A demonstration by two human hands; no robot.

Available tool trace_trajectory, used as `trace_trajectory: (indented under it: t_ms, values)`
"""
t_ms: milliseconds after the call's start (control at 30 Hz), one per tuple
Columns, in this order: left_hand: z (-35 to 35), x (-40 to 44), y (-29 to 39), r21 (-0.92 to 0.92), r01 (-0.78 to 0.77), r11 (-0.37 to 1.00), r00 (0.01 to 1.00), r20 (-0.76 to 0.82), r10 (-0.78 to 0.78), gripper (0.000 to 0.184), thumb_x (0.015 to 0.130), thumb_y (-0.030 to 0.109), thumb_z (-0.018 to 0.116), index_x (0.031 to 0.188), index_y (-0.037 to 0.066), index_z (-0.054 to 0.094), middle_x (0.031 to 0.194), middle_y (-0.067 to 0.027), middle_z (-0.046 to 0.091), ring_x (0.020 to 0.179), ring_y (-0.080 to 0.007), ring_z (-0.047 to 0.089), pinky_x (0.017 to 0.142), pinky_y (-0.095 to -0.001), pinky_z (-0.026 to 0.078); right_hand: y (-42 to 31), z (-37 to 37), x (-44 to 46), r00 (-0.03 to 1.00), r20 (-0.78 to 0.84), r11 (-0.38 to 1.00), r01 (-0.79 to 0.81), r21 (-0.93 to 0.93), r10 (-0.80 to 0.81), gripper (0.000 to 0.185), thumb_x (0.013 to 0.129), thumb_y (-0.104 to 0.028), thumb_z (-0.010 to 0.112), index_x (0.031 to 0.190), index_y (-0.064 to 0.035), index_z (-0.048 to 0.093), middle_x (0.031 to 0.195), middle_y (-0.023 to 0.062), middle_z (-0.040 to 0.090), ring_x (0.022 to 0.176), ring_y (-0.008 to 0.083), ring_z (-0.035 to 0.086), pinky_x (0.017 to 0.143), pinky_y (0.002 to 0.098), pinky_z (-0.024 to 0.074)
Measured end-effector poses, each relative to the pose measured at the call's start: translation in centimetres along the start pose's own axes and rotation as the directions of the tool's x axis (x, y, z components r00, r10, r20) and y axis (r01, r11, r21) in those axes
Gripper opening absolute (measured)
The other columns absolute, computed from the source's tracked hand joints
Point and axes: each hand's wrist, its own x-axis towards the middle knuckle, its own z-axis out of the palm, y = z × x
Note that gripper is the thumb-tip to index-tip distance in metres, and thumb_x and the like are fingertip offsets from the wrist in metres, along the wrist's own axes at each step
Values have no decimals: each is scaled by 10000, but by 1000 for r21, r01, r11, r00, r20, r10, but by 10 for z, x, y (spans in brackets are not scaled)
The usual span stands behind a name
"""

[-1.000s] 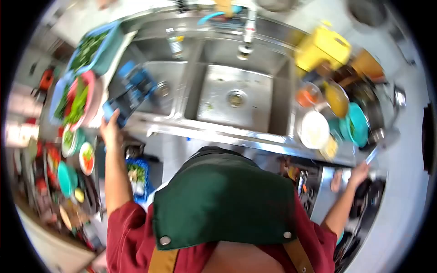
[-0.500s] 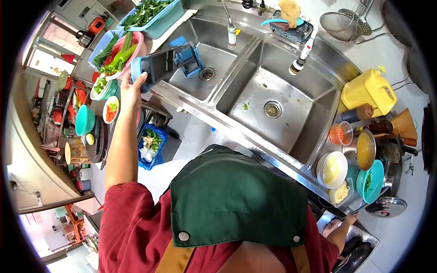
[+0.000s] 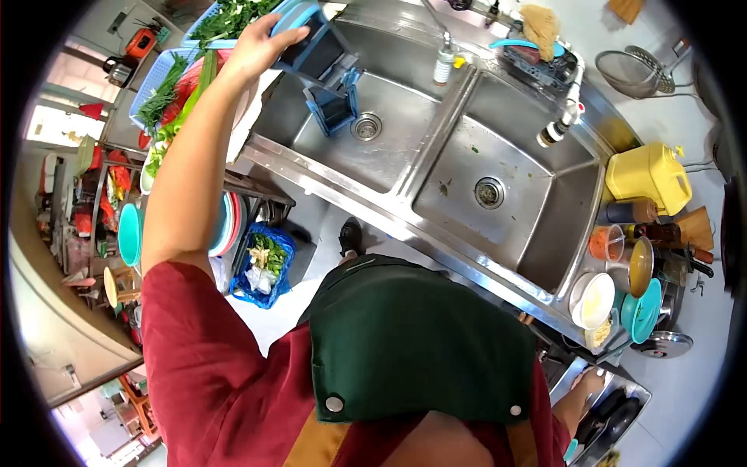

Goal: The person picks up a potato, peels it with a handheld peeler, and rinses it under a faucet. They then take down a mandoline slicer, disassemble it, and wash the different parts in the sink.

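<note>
My left hand (image 3: pixel 261 48) is closed on the rounded end of a blue plastic frame with dark panels (image 3: pixel 319 53), which looks like a vegetable slicer. Its lower blue part (image 3: pixel 334 105) hangs tilted over the left sink basin (image 3: pixel 389 156), near the drain. At the lower right my right hand (image 3: pixel 590 380) is at the edge of an open metal drawer (image 3: pixel 640 393) holding dark pans. The fingers of that hand are too small and partly hidden to read.
Greens in a blue basket (image 3: pixel 159 86) stand at the upper left. Scraps dot the right basin (image 3: pixel 498 148). White bowls (image 3: pixel 595 300), a turquoise plate (image 3: pixel 642 311) and a yellow jug (image 3: pixel 650 177) line the right counter. A blue-lined bin (image 3: pixel 261 292) stands on the floor.
My left hand has carried the blue frame up and to the right, farther from me and over the left basin. The view has shifted slightly. My right hand stays at the lower right.
</note>
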Motion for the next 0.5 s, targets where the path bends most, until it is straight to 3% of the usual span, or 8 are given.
trace_trajectory:
  t_ms: [33, 67, 133, 233, 300, 333, 433, 500]
  values:
    - [-5, 17, -10, 55, -28, 998, 999, 22, 27, 371, 723, 329, 635, 918, 24, 553, 713, -4, 506, 647, -73, 424, 588, -212, 328, -31, -13, -32, 999, -24, 969, -40, 243, 47, 348, 714, -125, 497, 1048, -42, 548, 541, 111, 547, 397, 250, 512, 362, 341, 416]
    - [-9, 29, -16, 64, -1, 998, 998, 66, -3, 374, 715, 337, 633, 914, 29, 560, 683, 5, 499, 607, -83, 420, 561, -225, 335, -48, -20, -52, 999, -43, 989, -3, 148, 9, 347, 729, -121, 496, 1064, -46, 541, 643, 135, 562, 532, 267, 555, 485, 362, 461]
    - [-17, 50, -30, 111, 5, 994, 994, 107, -17, 377, 703, 345, 636, 901, 30, 569, 666, -1, 511, 600, -94, 445, 553, -233, 353, -46, -21, -68, 936, -105, 931, 313, -186, -335, 329, 742, -100, 510, 1065, -42, 540, 990, 192, 523, 855, 296, 529, 752, 360, 426]
    - [-30, 76, -52, 184, -122, 975, 982, 164, 92, 374, 695, 351, 633, 856, 18, 585, 701, -44, 554, 635, -107, 494, 590, -243, 393, -122, -23, -151, 871, 10, 838, 475, -270, -490, 337, 726, -80, 555, 1061, -42, 543, 1148, 174, 472, 1033, 327, 459, 882, 377, 351]
    - [-41, 91, -59, 127, -99, 987, 959, 277, 60, 373, 702, 345, 627, 853, 6, 585, 706, -51, 558, 642, -110, 503, 594, -243, 399, -153, -14, -186, 747, 82, 708, 654, -268, -659, 331, 738, -62, 544, 1068, -39, 533, 1169, 162, 447, 1075, 317, 421, 896, 366, 343]
    - [-44, 92, -59, 85, -71, 994, 957, 287, 44, 366, 708, 339, 623, 840, -1, 584, 695, -41, 552, 623, -105, 502, 571, -237, 397, -175, -11, -205, 725, 113, 714, 689, -125, -680, 330, 743, -44, 534, 1074, -42, 528, 1191, 148, 425, 1064, 301, 427, 856, 346, 368]
    - [-59, 99, -59, 131, -94, 987, 933, 357, 42, 352, 711, 337, 623, 821, 5, 581, 678, -30, 541, 598, -96, 495, 541, -228, 388, -242, -13, -257, 713, 255, 754, 642, 138, -653, 303, 771, 2, 496, 1068, -53, 527, 1229, 88, 383, 944, 172, 465, 591, 219, 402]
    - [-66, 102, -65, 101, -132, 986, 926, 367, 87, 327, 722, 337, 617, 759, 16, 565, 631, -18, 509, 497, -80, 462, 465, -215, 349, -270, -14, -274, 673, 316, 732, 671, 120, -669, 295, 773, -2, 497, 1064, -40, 529, 1212, 96, 402, 929, 192, 494, 639, 247, 418]
